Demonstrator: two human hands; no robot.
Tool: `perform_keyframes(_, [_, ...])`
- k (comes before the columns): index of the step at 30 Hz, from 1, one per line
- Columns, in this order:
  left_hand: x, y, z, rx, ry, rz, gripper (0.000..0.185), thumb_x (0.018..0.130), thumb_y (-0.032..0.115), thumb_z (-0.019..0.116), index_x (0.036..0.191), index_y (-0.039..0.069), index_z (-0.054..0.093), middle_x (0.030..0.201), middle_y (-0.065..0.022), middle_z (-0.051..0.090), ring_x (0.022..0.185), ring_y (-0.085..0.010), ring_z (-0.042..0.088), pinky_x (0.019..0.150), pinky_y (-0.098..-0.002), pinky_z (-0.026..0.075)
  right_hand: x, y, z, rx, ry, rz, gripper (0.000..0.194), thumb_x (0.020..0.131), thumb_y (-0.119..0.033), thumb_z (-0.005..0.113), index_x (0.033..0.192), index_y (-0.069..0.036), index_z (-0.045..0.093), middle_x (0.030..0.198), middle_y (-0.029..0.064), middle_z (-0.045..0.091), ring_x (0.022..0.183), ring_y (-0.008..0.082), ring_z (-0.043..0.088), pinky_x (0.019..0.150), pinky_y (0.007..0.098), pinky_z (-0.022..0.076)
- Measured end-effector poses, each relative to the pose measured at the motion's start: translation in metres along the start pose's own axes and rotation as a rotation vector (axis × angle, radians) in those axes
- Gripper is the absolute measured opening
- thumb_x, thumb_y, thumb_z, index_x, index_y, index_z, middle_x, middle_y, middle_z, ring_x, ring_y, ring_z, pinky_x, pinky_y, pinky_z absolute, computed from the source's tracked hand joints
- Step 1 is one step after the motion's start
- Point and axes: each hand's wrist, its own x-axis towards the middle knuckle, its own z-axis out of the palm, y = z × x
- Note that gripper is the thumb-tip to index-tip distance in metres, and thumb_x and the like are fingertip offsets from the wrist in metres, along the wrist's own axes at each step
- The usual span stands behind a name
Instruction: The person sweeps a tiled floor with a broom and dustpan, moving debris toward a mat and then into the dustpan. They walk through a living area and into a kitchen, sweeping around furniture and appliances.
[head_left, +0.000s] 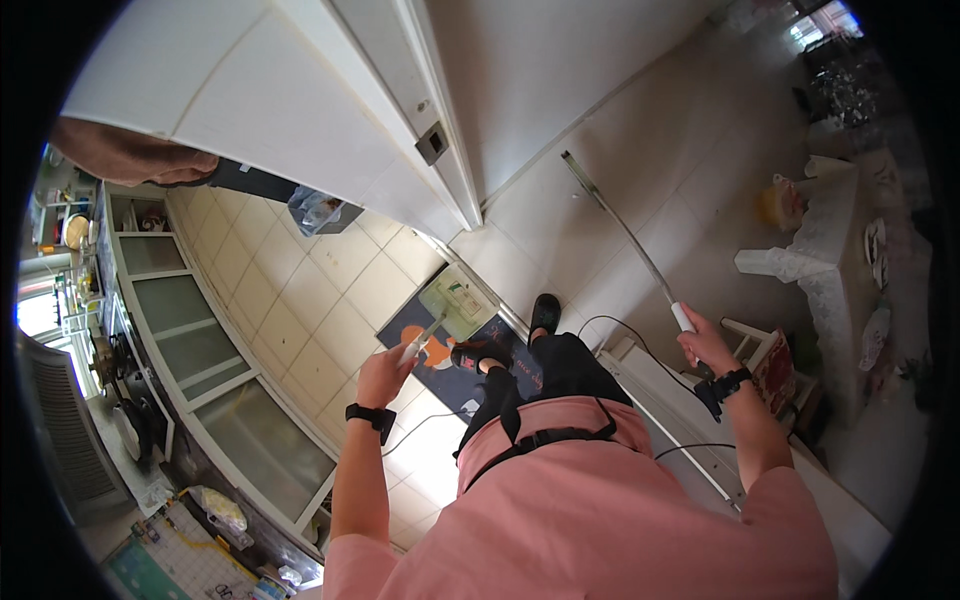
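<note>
My left hand (381, 379) is closed around the white handle of a dustpan. The pale green pan (463, 296) is low over the dark doormat (409, 315) and the door threshold; whether it touches them I cannot tell. To the right, my right hand (707, 343) grips the white grip of a long metal pole (637, 249). Its narrow far end reaches over the floor tiles beyond the doorway, and what kind of head it has is unclear. Both wrists wear black straps. A black clog (545, 313) stands by the threshold, another (480, 355) on the mat.
An open doorway has a white frame with a metal strike plate (433, 142). Left are kitchen cabinets (217, 365) with frosted panels and a plastic bag (313, 210) by the wall. Right stand a cloth-covered table (832, 259) and a chair (769, 371). Cables hang near both arms.
</note>
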Motion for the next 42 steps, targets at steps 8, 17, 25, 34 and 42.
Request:
perform_keyframes(8, [-0.006, 0.002, 0.009, -0.015, -0.027, 0.042, 0.031, 0.090, 0.031, 0.067, 0.115, 0.012, 0.066, 0.085, -0.0166, 0.068, 0.080, -0.0384, 0.065, 0.068, -0.0457, 0.051, 0.122, 0.011, -0.027, -0.502, 0.311, -0.144, 0.067, 0.082, -0.007, 0.053, 0.148, -0.010, 0.040, 0.087, 0.0200, 0.068, 0.057, 0.0271, 0.064, 0.057, 0.0390, 0.0524])
perform_keyframes(17, [-0.005, 0.001, 0.011, 0.002, 0.015, 0.072, 0.031, 0.089, 0.030, 0.068, 0.114, 0.012, 0.066, 0.086, -0.0161, 0.069, 0.080, -0.0383, 0.065, 0.067, -0.0458, 0.051, 0.165, 0.042, 0.109, -0.452, 0.148, -0.036, 0.056, 0.073, -0.011, 0.055, 0.125, 0.007, 0.046, 0.073, 0.0225, 0.067, 0.066, 0.0335, 0.069, 0.065, 0.0426, 0.0556])
perform_keyframes(25, [-0.005, -0.021, 0.006, -0.007, 0.036, 0.073, 0.029, 0.089, 0.030, 0.067, 0.114, 0.015, 0.065, 0.084, -0.0155, 0.068, 0.078, -0.0381, 0.064, 0.066, -0.0474, 0.050, 0.027, 0.034, 0.085, -0.331, -0.017, 0.047, 0.073, 0.080, -0.007, 0.057, 0.150, -0.009, 0.037, 0.075, 0.0168, 0.065, 0.053, 0.0228, 0.061, 0.049, 0.0368, 0.0486])
perform_keyframes(34, [-0.025, -0.022, 0.032, -0.011, 0.106, 0.054, 0.030, 0.090, 0.031, 0.067, 0.114, 0.013, 0.064, 0.084, -0.0141, 0.069, 0.077, -0.0367, 0.065, 0.068, -0.0456, 0.052, 0.112, 0.001, 0.096, -0.770, 0.140, -0.267, 0.074, 0.078, -0.010, 0.059, 0.148, -0.003, 0.036, 0.100, 0.0292, 0.066, 0.089, 0.0396, 0.066, 0.076, 0.0430, 0.0536])
perform_keyframes(42, [-0.037, -0.030, 0.044, -0.022, 0.113, 0.111, 0.029, 0.090, 0.031, 0.065, 0.112, 0.011, 0.062, 0.083, -0.0135, 0.067, 0.075, -0.0362, 0.065, 0.066, -0.0453, 0.052, 0.076, 0.048, 0.115, -0.939, -0.033, -0.245, 0.076, 0.078, -0.004, 0.054, 0.150, -0.004, 0.032, 0.118, 0.0304, 0.061, 0.110, 0.0435, 0.059, 0.094, 0.0444, 0.0482])
